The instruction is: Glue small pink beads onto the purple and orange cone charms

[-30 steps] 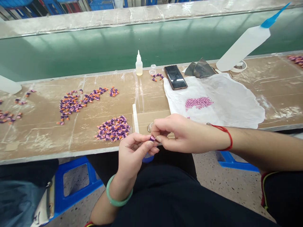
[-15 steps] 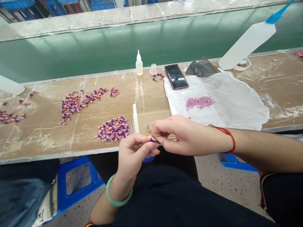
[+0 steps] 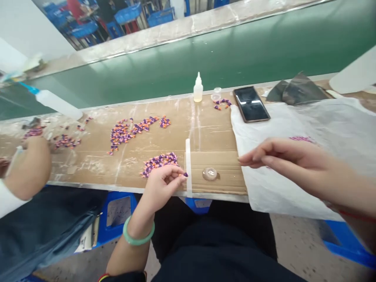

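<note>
My left hand (image 3: 163, 183) pinches a small purple piece (image 3: 185, 174) between thumb and fingertip, just beside a white strip (image 3: 188, 164) lying on the brown bench (image 3: 88, 164). A pile of purple and orange pieces (image 3: 160, 161) lies right behind this hand. My right hand (image 3: 282, 156) hovers over the white plastic sheet (image 3: 264, 184), its fingers stretched out and pointing left, with nothing seen in them. A little round glue dish (image 3: 209, 173) sits between the two hands.
A longer spread of purple and orange pieces (image 3: 132, 129), a small glue bottle (image 3: 198, 88), a clear cap (image 3: 216, 93), a phone (image 3: 251, 103) and pink pieces (image 3: 299, 138) lie further back. Another person's hand (image 3: 29, 166) works at the left. A green conveyor belt (image 3: 235, 55) runs behind.
My hands have parted: the right one let go and moved right over the white sheet, the left kept the purple piece. The view swung left, showing the other person.
</note>
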`<state>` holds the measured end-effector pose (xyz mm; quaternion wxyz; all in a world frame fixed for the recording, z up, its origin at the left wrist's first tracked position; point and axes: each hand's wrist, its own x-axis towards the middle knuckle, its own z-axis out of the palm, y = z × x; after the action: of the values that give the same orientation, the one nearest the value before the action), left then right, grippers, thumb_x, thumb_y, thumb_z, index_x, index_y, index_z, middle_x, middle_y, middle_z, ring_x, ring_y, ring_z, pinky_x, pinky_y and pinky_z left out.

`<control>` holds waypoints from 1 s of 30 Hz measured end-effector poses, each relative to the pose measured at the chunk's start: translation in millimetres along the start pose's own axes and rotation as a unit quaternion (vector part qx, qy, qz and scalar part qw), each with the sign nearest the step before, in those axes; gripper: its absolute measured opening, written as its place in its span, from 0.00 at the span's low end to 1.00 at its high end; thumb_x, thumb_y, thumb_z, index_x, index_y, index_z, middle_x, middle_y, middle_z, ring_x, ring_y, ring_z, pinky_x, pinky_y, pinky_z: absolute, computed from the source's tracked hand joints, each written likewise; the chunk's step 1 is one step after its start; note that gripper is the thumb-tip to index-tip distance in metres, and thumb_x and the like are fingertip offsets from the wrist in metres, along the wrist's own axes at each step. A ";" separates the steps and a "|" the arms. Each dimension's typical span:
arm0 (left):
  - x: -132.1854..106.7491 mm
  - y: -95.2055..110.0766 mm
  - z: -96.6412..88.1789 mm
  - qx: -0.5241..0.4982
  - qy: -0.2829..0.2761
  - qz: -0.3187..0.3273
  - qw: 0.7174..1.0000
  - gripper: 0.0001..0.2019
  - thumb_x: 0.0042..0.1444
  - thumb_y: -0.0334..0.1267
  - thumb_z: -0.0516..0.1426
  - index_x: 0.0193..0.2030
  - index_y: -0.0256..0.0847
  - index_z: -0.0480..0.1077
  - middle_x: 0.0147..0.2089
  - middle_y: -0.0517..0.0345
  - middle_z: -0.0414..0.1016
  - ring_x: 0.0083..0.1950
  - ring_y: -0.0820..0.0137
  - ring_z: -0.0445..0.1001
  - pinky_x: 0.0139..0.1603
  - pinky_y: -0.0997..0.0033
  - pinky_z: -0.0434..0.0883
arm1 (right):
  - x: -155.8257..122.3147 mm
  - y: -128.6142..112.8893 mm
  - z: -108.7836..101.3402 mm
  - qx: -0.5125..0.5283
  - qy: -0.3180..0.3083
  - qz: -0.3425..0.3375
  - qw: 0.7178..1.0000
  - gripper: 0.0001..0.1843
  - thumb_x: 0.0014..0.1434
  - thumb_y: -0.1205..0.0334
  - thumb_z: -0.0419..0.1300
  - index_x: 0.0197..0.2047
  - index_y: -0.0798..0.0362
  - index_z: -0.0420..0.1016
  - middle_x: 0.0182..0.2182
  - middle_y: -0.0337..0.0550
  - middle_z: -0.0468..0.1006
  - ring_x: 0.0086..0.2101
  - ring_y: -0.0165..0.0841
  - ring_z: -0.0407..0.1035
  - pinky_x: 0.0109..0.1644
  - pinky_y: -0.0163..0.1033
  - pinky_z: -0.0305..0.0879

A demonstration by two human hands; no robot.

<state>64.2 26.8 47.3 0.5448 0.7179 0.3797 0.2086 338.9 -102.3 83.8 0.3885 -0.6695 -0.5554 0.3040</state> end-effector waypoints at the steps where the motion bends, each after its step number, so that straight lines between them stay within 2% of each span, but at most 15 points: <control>1: 3.9 -2.6 -11.8 0.065 0.002 0.001 0.998 0.04 0.54 0.35 0.62 0.32 0.37 0.75 0.23 0.58 0.77 0.22 0.73 0.72 0.23 0.77 0.66 | -1.5 7.7 -2.1 -0.007 0.011 0.011 1.000 0.16 0.64 0.46 0.58 0.35 0.47 0.79 0.36 0.44 0.84 0.36 0.38 0.80 0.37 0.42 0.78; 3: 13.6 -6.4 -34.3 0.167 0.002 -0.003 0.986 0.06 0.55 0.38 0.61 0.32 0.37 0.76 0.19 0.62 0.71 0.20 0.74 0.67 0.22 0.76 0.63 | -4.2 23.4 -5.9 -0.008 0.032 0.032 0.999 0.19 0.62 0.41 0.58 0.36 0.46 0.79 0.36 0.44 0.85 0.37 0.40 0.80 0.35 0.42 0.79; 5: 28.9 -9.2 -53.7 0.234 0.006 -0.006 0.972 0.10 0.55 0.42 0.62 0.39 0.37 0.78 0.19 0.64 0.68 0.21 0.73 0.65 0.23 0.74 0.62 | -6.4 36.8 -8.9 -0.004 0.048 0.054 0.997 0.20 0.61 0.38 0.58 0.38 0.45 0.80 0.39 0.44 0.85 0.39 0.41 0.80 0.36 0.43 0.79; 7: 52.6 -13.2 -69.0 0.290 0.042 0.018 0.956 0.17 0.55 0.44 0.63 0.48 0.37 0.78 0.23 0.62 0.72 0.24 0.71 0.68 0.27 0.73 0.66 | -8.0 45.4 -11.0 -0.001 0.060 0.075 0.995 0.21 0.61 0.37 0.58 0.39 0.44 0.80 0.40 0.44 0.84 0.40 0.43 0.80 0.37 0.44 0.80; 8: 67.7 -16.1 -74.7 0.316 0.073 0.041 0.945 0.17 0.56 0.44 0.62 0.49 0.38 0.78 0.27 0.60 0.75 0.27 0.70 0.70 0.30 0.71 0.68 | -8.5 47.6 -11.6 0.002 0.063 0.080 0.995 0.22 0.60 0.36 0.58 0.39 0.44 0.80 0.41 0.44 0.84 0.40 0.43 0.80 0.37 0.45 0.80; 9: 84.1 -19.4 -79.1 0.348 0.111 0.073 0.928 0.14 0.57 0.42 0.60 0.47 0.37 0.78 0.31 0.57 0.77 0.31 0.68 0.72 0.33 0.70 0.70 | -8.8 48.6 -12.1 0.003 0.065 0.081 0.995 0.22 0.60 0.35 0.58 0.38 0.44 0.80 0.40 0.44 0.84 0.40 0.43 0.80 0.38 0.46 0.80; 11: 117.7 -26.8 -83.8 0.373 0.134 0.099 0.913 0.10 0.57 0.35 0.57 0.42 0.36 0.78 0.38 0.52 0.78 0.37 0.66 0.74 0.42 0.65 0.73 | -9.7 48.2 -12.8 0.004 0.066 0.084 0.994 0.23 0.60 0.35 0.58 0.38 0.44 0.80 0.40 0.44 0.84 0.39 0.44 0.80 0.39 0.48 0.79; 13: 146.0 -33.1 -84.3 0.393 0.115 0.121 0.904 0.08 0.54 0.30 0.57 0.37 0.36 0.78 0.42 0.49 0.79 0.45 0.63 0.75 0.50 0.63 0.72 | -11.4 47.1 -13.9 0.001 0.072 0.087 0.994 0.22 0.59 0.35 0.58 0.38 0.44 0.80 0.40 0.44 0.84 0.40 0.44 0.80 0.40 0.50 0.79; 15: 164.5 -36.9 -82.9 0.417 0.081 0.139 0.895 0.07 0.53 0.28 0.57 0.35 0.37 0.77 0.43 0.50 0.79 0.49 0.61 0.75 0.55 0.62 0.71 | -14.4 47.3 -16.1 -0.002 0.084 0.090 0.992 0.22 0.59 0.34 0.58 0.37 0.43 0.81 0.39 0.44 0.84 0.40 0.45 0.80 0.41 0.52 0.79; 18: 174.9 -37.8 -81.8 0.461 0.041 0.146 0.875 0.07 0.53 0.28 0.56 0.34 0.38 0.76 0.41 0.50 0.78 0.49 0.60 0.74 0.57 0.59 0.70 | -20.5 49.8 -21.0 -0.006 0.104 0.095 0.990 0.22 0.58 0.33 0.58 0.37 0.42 0.81 0.38 0.45 0.84 0.41 0.47 0.79 0.44 0.55 0.77; 22: 175.2 -33.0 -81.3 0.523 -0.001 0.121 0.844 0.07 0.55 0.29 0.55 0.36 0.39 0.75 0.43 0.47 0.78 0.49 0.57 0.75 0.55 0.58 0.70 | -27.0 49.6 -27.5 0.001 0.146 0.110 0.983 0.21 0.58 0.35 0.60 0.39 0.42 0.81 0.39 0.46 0.84 0.43 0.47 0.79 0.50 0.59 0.74; 27: 170.6 -20.5 -73.0 0.571 -0.041 0.081 0.816 0.12 0.56 0.31 0.53 0.44 0.35 0.74 0.48 0.39 0.78 0.52 0.50 0.75 0.55 0.53 0.70 | -31.1 40.6 -32.1 0.054 0.179 0.086 0.979 0.15 0.62 0.46 0.61 0.37 0.48 0.80 0.38 0.48 0.83 0.41 0.41 0.78 0.46 0.50 0.77; 30: 164.0 -14.1 -70.2 0.585 -0.040 0.067 0.807 0.14 0.56 0.34 0.50 0.43 0.33 0.74 0.46 0.35 0.77 0.50 0.46 0.75 0.51 0.50 0.72 | -34.6 40.5 -35.4 0.106 0.189 0.063 0.974 0.10 0.63 0.54 0.61 0.36 0.51 0.77 0.38 0.46 0.83 0.42 0.38 0.78 0.46 0.46 0.77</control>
<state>112.0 198.9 37.7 0.0210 0.9321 0.3585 -0.0464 382.3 -145.9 66.4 0.5354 -0.7037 -0.3929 0.2527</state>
